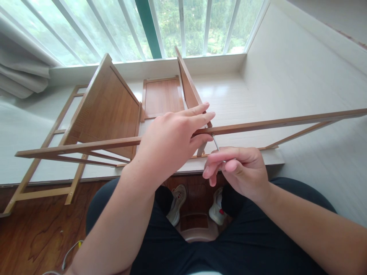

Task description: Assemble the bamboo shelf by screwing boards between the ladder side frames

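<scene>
A long wooden rail (272, 124) of a furniture frame runs across the view at chest height. My left hand (172, 139) wraps around the rail near its middle, fingers over the top. Just below it, my right hand (237, 170) pinches a thin metal hex key (216, 143) whose tip points up into the underside of the rail beside my left fingers. Two brown wooden panels, one at the left (106, 107) and one narrower in the middle (187, 84), stand upright in the frame behind the rail.
A flat brown panel (162, 97) lies on the white raised platform (258, 91) under the window. A ladder-like wooden side frame (48, 141) leans at the left. A round stool (197, 229) stands between my feet on the dark wood floor. A curtain hangs at far left.
</scene>
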Demonstrator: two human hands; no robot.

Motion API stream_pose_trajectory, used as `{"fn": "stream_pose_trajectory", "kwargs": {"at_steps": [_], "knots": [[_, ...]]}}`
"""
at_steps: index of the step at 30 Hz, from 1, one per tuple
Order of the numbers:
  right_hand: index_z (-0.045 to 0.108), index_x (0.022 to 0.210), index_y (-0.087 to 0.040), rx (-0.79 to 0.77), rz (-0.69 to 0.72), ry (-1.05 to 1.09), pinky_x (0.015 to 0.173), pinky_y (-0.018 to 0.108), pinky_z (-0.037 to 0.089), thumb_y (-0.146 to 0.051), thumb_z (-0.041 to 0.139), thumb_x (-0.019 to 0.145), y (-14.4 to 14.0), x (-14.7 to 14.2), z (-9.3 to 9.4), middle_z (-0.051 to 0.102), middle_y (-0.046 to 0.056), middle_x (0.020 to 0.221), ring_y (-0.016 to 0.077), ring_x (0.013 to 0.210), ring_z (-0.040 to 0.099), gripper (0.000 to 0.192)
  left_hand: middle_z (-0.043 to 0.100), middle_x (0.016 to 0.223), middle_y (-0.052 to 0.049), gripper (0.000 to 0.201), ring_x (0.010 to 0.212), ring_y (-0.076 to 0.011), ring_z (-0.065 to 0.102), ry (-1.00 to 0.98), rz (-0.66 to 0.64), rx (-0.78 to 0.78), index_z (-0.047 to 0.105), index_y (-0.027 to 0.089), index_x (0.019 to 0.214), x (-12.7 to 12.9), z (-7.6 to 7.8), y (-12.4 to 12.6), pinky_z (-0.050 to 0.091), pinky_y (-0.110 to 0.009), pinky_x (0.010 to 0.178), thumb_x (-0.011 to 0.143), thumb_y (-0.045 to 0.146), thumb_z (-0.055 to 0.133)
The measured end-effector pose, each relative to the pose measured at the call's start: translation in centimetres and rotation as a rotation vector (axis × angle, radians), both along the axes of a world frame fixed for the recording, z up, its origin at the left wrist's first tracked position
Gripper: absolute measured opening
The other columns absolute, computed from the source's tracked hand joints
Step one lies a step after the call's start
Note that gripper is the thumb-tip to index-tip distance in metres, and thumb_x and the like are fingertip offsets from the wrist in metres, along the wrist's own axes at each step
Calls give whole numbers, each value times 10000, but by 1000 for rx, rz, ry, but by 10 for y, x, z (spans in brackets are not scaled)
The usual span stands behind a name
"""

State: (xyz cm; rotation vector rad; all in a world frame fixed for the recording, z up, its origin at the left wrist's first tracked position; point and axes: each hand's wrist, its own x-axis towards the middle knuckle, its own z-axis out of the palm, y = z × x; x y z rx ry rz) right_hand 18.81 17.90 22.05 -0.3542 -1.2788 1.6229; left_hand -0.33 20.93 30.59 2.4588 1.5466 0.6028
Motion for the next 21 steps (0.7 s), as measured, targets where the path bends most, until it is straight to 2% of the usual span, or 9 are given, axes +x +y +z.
{"fn": "stream_pose_trajectory", "kwargs": {"at_steps": [5, 8, 14, 21], "knots": [[815, 1078, -169, 34, -86, -11, 551, 259, 584, -289, 669, 986, -2, -1, -2, 759, 88, 814, 170, 758, 699, 210, 634, 1461, 25, 350, 1127, -263, 745, 10, 2, 21, 740, 332, 1262, 1, -1, 0, 603, -383, 1007, 916, 312, 692], [818, 1066, -172, 57, -92, -32, 554, 266, 565, -301, 670, 987, -2, 0, 0, 745, 81, 786, 155, 706, 670, 211, 640, 1452, 30, 348, 1118, -266, 748, 8, 6, 22, 742, 335, 1257, 0, -1, 1, 604, -396, 1012, 913, 313, 696], [820, 1023, -219, -169, -37, 50, 478, 239, 541, -385, 670, 979, -10, -6, 2, 731, 69, 757, 158, 679, 656, 228, 635, 1459, 39, 348, 1143, -261, 739, 16, 15, 20, 737, 343, 1262, 0, -1, 1, 595, -390, 1032, 918, 323, 693], [812, 1038, -203, -150, -63, 27, 510, 236, 546, -351, 643, 1003, -15, -6, 0, 731, 72, 756, 147, 687, 662, 228, 630, 1463, 52, 353, 1169, -257, 729, 12, 28, -3, 734, 357, 1269, 0, 0, 0, 575, -386, 1061, 920, 329, 690]]}}
